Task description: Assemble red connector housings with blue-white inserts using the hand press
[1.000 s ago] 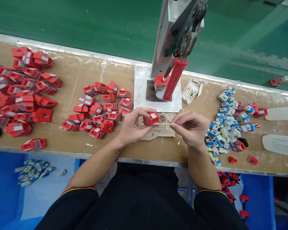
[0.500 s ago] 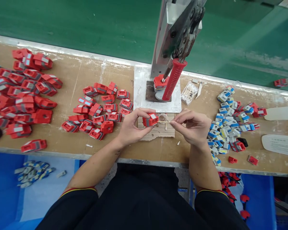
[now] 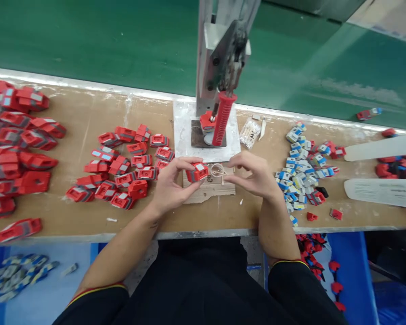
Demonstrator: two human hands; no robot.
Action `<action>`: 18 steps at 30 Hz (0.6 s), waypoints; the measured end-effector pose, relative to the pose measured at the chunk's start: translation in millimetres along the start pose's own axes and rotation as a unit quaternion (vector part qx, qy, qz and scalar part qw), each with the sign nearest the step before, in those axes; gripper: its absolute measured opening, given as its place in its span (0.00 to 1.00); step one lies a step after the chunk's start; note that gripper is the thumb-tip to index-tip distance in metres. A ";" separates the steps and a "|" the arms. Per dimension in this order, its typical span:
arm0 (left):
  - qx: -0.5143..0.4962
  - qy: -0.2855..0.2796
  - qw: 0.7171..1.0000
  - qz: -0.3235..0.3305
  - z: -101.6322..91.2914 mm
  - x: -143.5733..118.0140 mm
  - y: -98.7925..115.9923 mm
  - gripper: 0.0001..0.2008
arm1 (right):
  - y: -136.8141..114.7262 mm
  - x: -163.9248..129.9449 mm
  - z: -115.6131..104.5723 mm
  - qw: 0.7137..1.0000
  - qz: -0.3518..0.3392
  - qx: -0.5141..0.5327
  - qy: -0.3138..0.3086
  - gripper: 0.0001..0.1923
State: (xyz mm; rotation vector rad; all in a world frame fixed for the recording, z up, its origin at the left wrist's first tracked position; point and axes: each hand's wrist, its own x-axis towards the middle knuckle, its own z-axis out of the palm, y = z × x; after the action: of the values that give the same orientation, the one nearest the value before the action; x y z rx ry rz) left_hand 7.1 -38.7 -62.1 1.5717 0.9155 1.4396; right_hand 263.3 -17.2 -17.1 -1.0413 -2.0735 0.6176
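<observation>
My left hand (image 3: 174,185) grips a small red toy vehicle part (image 3: 197,172) between thumb and fingers, its grey stripe and white patch showing. Over a small clear round cup (image 3: 218,170) on a torn piece of cardboard (image 3: 203,193), my right hand (image 3: 252,175) holds a thin cotton swab (image 3: 220,172). The swab's inner end is over the cup; its grip is partly hidden by the fingers. Another swab (image 3: 222,182) stands against the cup's near side.
A lever press (image 3: 219,81) with a red handle stands behind my hands, a red part beneath it. Red parts (image 3: 122,164) lie in groups at left; blue-and-white parts (image 3: 297,167) are heaped at right. A bag of swabs (image 3: 249,133) lies beside the press plate. Blue bins (image 3: 353,271) sit below the table edge.
My right hand has drawn the swab away from the red part to the cup. The left hand still holds the part. The whole view has shifted, with the scene sliding left.
</observation>
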 end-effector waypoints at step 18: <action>-0.038 0.042 0.998 -0.022 -1.2 3.4 3.3 0.19 | 62.8 -18.7 -110.1 0.732 0.447 -0.488 -0.160 0.17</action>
State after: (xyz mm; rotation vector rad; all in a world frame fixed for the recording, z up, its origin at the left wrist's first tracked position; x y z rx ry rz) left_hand 6.2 -36.9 -57.7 1.4372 0.9280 1.5002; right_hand 386.4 12.7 1.6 -2.8047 -2.0595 0.0325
